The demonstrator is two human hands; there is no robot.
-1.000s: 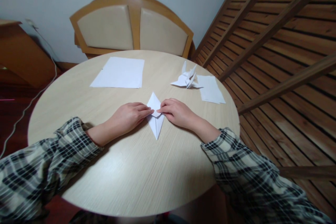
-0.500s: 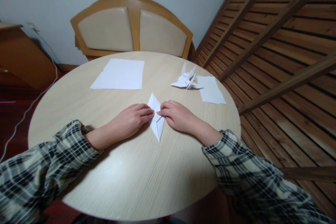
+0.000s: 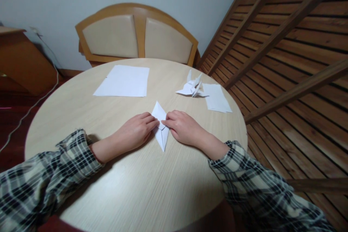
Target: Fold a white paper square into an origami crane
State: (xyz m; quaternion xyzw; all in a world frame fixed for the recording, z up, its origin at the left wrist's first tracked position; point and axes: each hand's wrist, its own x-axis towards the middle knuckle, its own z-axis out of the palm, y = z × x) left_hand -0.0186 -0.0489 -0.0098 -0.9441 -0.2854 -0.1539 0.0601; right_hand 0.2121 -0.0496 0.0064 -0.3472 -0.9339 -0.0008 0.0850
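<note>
My two hands work at one folded paper (image 3: 163, 138), a white diamond lying on the one round table (image 3: 130, 188) in front of me, its long points facing away from me and towards me. My left hand (image 3: 137, 130) has its fingers closed on the diamond's left side, and my right hand (image 3: 186, 127) grips the right side, the two thumbs close together near its middle. Beyond lie two lots of plain paper: one larger pile (image 3: 123, 81) far left, one smaller pile (image 3: 216, 98) far right. Beside the latter sit folded paper birds (image 3: 192, 88), perhaps two, though they overlap too much for a sure count.
</note>
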